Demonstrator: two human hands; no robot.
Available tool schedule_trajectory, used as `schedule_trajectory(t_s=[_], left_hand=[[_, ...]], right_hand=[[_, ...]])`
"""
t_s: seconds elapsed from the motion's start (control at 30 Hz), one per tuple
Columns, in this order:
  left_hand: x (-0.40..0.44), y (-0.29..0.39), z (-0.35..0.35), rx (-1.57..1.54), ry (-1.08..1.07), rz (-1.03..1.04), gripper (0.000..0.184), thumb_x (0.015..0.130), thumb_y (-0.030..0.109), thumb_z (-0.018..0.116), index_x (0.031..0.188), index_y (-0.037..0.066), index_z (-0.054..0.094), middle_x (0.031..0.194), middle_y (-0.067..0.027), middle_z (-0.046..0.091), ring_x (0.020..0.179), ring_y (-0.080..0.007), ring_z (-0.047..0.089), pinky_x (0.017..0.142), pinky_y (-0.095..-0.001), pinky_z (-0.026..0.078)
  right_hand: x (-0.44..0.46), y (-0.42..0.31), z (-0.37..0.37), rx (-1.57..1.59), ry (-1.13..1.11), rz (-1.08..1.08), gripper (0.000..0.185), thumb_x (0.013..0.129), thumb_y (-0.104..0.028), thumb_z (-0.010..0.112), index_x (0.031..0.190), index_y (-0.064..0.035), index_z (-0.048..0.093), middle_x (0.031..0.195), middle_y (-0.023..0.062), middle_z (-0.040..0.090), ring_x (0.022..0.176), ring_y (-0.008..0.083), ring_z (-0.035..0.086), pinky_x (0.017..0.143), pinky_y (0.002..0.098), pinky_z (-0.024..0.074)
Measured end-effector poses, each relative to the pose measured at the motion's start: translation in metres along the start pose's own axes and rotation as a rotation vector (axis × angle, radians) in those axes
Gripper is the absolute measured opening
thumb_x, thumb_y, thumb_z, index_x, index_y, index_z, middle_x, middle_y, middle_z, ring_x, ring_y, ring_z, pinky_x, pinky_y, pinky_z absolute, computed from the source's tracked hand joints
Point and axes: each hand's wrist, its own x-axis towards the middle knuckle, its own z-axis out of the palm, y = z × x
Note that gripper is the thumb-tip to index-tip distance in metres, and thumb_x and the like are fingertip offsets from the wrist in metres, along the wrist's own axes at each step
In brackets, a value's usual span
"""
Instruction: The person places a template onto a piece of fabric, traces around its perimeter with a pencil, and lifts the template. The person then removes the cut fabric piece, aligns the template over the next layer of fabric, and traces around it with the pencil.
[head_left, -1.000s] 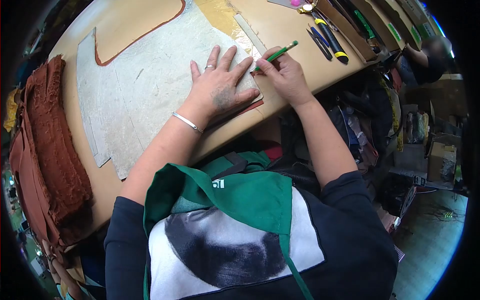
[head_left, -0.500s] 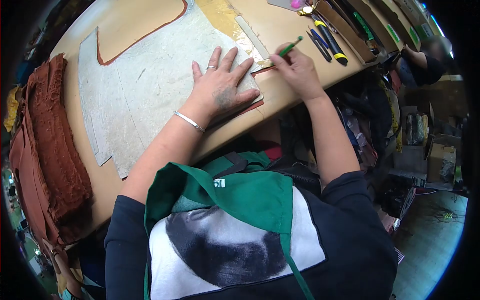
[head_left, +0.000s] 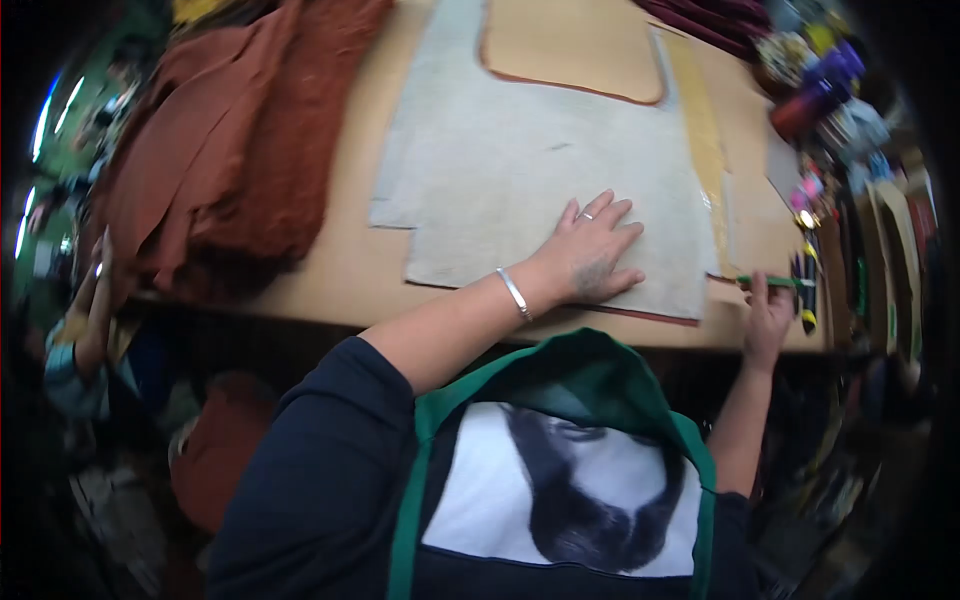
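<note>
My left hand (head_left: 598,260) lies flat with fingers spread on a large pale grey pattern board (head_left: 540,170). The board has a wide cut-out at its far side. Reddish-brown leather (head_left: 640,317) shows as a thin margin under the near edge and around the cut-out. My right hand (head_left: 768,318) is closed on a slim green pen (head_left: 775,282), just right of the board's near right corner. The pen lies almost level, its left end close to the leather edge; whether it touches is blurred.
Folded reddish-brown leather (head_left: 270,150) is piled on the left of the table (head_left: 345,270). Yellow tape (head_left: 703,150) runs along the board's right side. A yellow-and-black cutter (head_left: 809,290) and a purple bottle (head_left: 820,90) are at the right. Another person's arm (head_left: 98,300) shows at far left.
The view has swung toward the left. My left hand now rests farther from the board's near right corner. My right hand still holds the pen, now turned more level.
</note>
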Motion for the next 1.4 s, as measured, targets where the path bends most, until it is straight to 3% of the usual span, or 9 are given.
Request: schedule_trajectory(t_s=[0.1, 0.2, 0.3, 0.47, 0.7, 1.0, 1.2, 1.4], left_hand=[[-0.047, -0.031, -0.030, 0.188, -0.004, -0.185, 0.062, 0.078, 0.048, 0.050, 0.127, 0.013, 0.034, 0.136, -0.0139, 0.022, 0.127, -0.0346, 0.017, 0.093, -0.0611, 0.021], [-0.093, -0.057, -0.050, 0.307, 0.041, -0.354, 0.064, 0.078, 0.052, 0.046, 0.130, 0.017, 0.032, 0.138, -0.0116, 0.019, 0.127, -0.0345, 0.014, 0.091, -0.0639, 0.019], [-0.120, -0.070, -0.065, 0.347, 0.032, -0.458, 0.063, 0.078, 0.054, 0.044, 0.130, 0.020, 0.032, 0.139, -0.0099, 0.017, 0.128, -0.0338, 0.012, 0.090, -0.0658, 0.018], [-0.125, -0.072, -0.071, 0.311, 0.032, -0.511, 0.063, 0.079, 0.053, 0.044, 0.130, 0.019, 0.033, 0.139, -0.0104, 0.018, 0.128, -0.0334, 0.012, 0.090, -0.0662, 0.016], [-0.126, -0.070, -0.068, 0.353, 0.096, -0.457, 0.062, 0.079, 0.050, 0.046, 0.129, 0.015, 0.034, 0.137, -0.0128, 0.020, 0.127, -0.0342, 0.014, 0.089, -0.0672, 0.016], [-0.110, -0.060, -0.092, 0.341, -0.042, -0.511, 0.057, 0.077, 0.044, 0.052, 0.122, 0.011, 0.041, 0.131, -0.0148, 0.029, 0.123, -0.0337, 0.025, 0.088, -0.0655, 0.021], [-0.076, -0.062, -0.117, 0.280, -0.130, -0.574, 0.044, 0.074, 0.037, 0.058, 0.105, 0.006, 0.051, 0.109, -0.0139, 0.048, 0.102, -0.0306, 0.046, 0.088, -0.0506, 0.033], [-0.020, -0.096, -0.097, 0.177, 0.235, -0.350, 0.039, 0.075, 0.030, 0.059, 0.102, 0.002, 0.051, 0.105, -0.0150, 0.049, 0.098, -0.0306, 0.048, 0.082, -0.0401, 0.041]], right_hand=[[0.008, 0.000, 0.016, 0.070, -0.084, -0.054, 0.010, 0.085, -0.015, 0.054, 0.086, -0.0055, 0.051, 0.072, -0.0006, 0.052, 0.064, 0.0045, 0.047, 0.056, 0.0169, 0.0345], [0.010, -0.020, 0.049, 0.069, -0.181, 0.035, 0.009, 0.085, -0.014, 0.054, 0.086, -0.0057, 0.050, 0.071, -0.0005, 0.052, 0.063, 0.0044, 0.047, 0.056, 0.0171, 0.0348], [0.016, -0.025, 0.087, 0.123, -0.306, -0.045, 0.009, 0.085, -0.012, 0.053, 0.086, -0.0045, 0.049, 0.073, 0.0010, 0.053, 0.066, 0.0064, 0.049, 0.060, 0.0182, 0.0386], [0.028, -0.043, 0.135, 0.203, -0.422, -0.028, 0.010, 0.084, -0.013, 0.054, 0.086, -0.0043, 0.049, 0.074, 0.0018, 0.054, 0.068, 0.0077, 0.051, 0.062, 0.0205, 0.0401], [0.038, -0.017, 0.156, 0.502, -0.168, 0.276, 0.018, 0.084, -0.024, 0.055, 0.082, -0.0074, 0.049, 0.068, 0.0021, 0.056, 0.058, 0.0074, 0.052, 0.049, 0.0177, 0.0399], [0.035, -0.013, 0.156, 0.478, -0.202, 0.231, 0.019, 0.085, -0.025, 0.054, 0.081, -0.0076, 0.048, 0.068, 0.0013, 0.055, 0.059, 0.0076, 0.052, 0.052, 0.0182, 0.0397], [0.034, -0.016, 0.157, 0.444, -0.236, 0.230, 0.017, 0.087, -0.023, 0.050, 0.080, -0.0074, 0.047, 0.067, 0.0027, 0.054, 0.057, 0.0080, 0.048, 0.053, 0.0194, 0.0381], [0.035, -0.012, 0.153, 0.488, -0.277, 0.255, 0.018, 0.086, -0.023, 0.051, 0.081, -0.0058, 0.048, 0.069, 0.0025, 0.055, 0.060, 0.0080, 0.051, 0.054, 0.0191, 0.0396]])
